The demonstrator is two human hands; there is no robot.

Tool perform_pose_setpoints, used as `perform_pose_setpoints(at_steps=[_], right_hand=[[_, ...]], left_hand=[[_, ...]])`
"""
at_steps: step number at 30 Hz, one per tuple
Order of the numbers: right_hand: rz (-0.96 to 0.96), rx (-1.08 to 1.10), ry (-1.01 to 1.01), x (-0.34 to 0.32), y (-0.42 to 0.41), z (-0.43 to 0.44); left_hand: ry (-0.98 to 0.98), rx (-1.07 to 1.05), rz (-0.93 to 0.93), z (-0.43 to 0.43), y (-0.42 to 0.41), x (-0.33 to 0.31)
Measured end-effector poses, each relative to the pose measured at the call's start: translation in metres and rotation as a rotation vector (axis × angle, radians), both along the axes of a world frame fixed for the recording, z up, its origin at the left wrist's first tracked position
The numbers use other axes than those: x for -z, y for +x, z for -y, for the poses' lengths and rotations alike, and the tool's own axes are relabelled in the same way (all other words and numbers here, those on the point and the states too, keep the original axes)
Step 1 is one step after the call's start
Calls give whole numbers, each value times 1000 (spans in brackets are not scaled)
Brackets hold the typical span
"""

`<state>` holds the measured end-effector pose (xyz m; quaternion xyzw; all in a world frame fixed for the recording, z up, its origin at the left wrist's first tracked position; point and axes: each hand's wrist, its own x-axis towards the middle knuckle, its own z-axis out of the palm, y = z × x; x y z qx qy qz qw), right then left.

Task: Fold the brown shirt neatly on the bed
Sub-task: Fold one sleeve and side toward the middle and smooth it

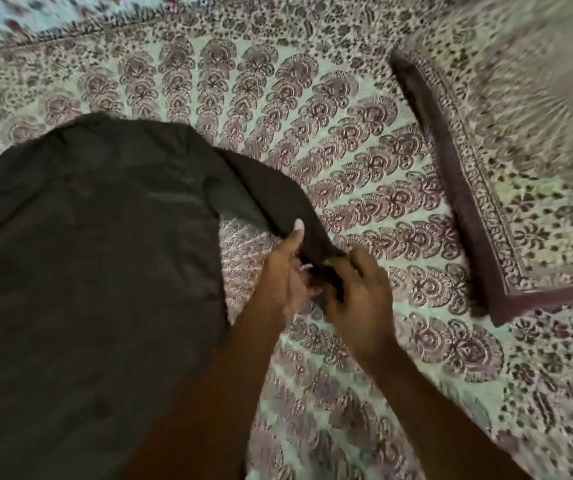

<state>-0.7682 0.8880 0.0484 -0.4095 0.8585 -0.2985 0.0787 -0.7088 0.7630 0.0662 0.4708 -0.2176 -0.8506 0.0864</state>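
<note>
The dark brown shirt (91, 258) lies spread flat over the left half of the bed. One sleeve (271, 192) runs out from its upper right toward the middle of the frame. My left hand (285, 271) grips the end of that sleeve, thumb laid on top of the cloth. My right hand (358, 292) pinches the same sleeve end from the right side, fingers curled round it. Both hands meet at the cuff, which is mostly hidden between them.
The patterned bedsheet (364, 188) covers the bed around the shirt. A pillow (507, 188) in matching print with a dark maroon border lies at the right. A second printed cloth (18, 15) shows at the far top left.
</note>
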Motion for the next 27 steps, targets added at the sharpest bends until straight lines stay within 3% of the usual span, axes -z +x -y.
perform_pose_setpoints(at_steps=[2, 4, 9, 12, 14, 16, 19, 22, 27], right_hand=[[-13, -57, -25, 3, -14, -15], [14, -39, -64, 5, -28, -27], [387, 171, -280, -6, -68, -22], [831, 242, -395, -8, -106, 6], [1221, 182, -401, -2, -129, 19], [1407, 24, -317, 5, -142, 18], [1380, -113, -175, 11, -150, 17], [1301, -76, -175, 16, -161, -8], [1156, 12, 1, 1, -173, -34]], left_hand=[[32, -70, -70, -4, -25, -6], [73, -126, -27, -7, -48, -5], [82, -93, 17, -11, -76, -7], [27, -124, -57, -8, -83, -9], [10, -112, -114, -5, -86, -10], [12, -98, -141, -2, -87, -11], [-33, -103, -177, 4, -87, -14], [-30, -133, -181, 10, -90, -11], [86, -152, -180, 18, -99, -12]])
